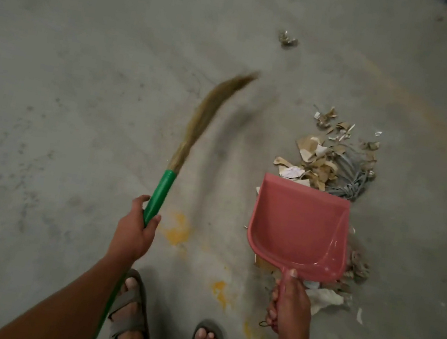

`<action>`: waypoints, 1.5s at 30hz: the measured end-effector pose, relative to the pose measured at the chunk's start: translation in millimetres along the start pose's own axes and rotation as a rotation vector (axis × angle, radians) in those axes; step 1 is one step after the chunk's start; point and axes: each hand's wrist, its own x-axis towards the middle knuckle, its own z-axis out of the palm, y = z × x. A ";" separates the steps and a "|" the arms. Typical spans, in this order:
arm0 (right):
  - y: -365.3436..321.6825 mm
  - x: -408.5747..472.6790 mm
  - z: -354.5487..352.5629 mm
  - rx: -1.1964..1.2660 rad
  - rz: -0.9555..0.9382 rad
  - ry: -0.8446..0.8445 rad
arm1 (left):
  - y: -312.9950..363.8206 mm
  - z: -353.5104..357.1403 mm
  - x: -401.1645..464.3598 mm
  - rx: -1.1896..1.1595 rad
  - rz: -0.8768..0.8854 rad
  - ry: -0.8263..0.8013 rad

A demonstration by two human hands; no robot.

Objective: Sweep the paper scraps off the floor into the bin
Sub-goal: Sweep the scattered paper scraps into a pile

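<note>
- While the left hand [133, 232] grips the green plastic handle of a grass broom [159, 194], fingers curled round it, the blurred straw bristles arc up and to the right, far from the feet.
- Right hand [290, 305] holds the pink plastic dustpan [298, 226] by its handle, fingers clamped round it, thumb on top.
- Torn brown and white paper scraps [324, 162] lie piled on the grey concrete floor [68, 84] just beyond the dustpan's far edge, with more beside and beneath its right side.
- One crumpled scrap [287, 40] sits alone, well apart, farther off.
- Grey sandals [129, 319] show at the near edge.
</note>
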 end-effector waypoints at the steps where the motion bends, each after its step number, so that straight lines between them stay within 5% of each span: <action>1: -1.6 0.4 7.0 -0.001 -0.003 -0.007 | -4.6 -5.3 8.6 -0.028 -0.073 0.030; 6: -7.8 3.2 43.1 0.001 -0.031 -0.030 | -22.1 -27.0 60.7 -0.153 -0.371 0.110; 10: -8.1 6.2 65.8 -0.009 -0.025 -0.046 | -38.1 -38.1 98.0 -0.151 -0.511 -0.005; 17: -13.3 6.9 97.7 -0.009 -0.021 0.013 | -45.2 -19.5 94.0 0.230 -0.120 -0.285; 28: -65.8 8.6 143.2 0.075 0.059 0.163 | -6.6 -24.8 103.5 0.152 0.278 -0.625; 45: -179.1 121.8 182.4 0.185 0.026 0.148 | 180.2 -32.3 338.3 -0.060 0.188 -0.284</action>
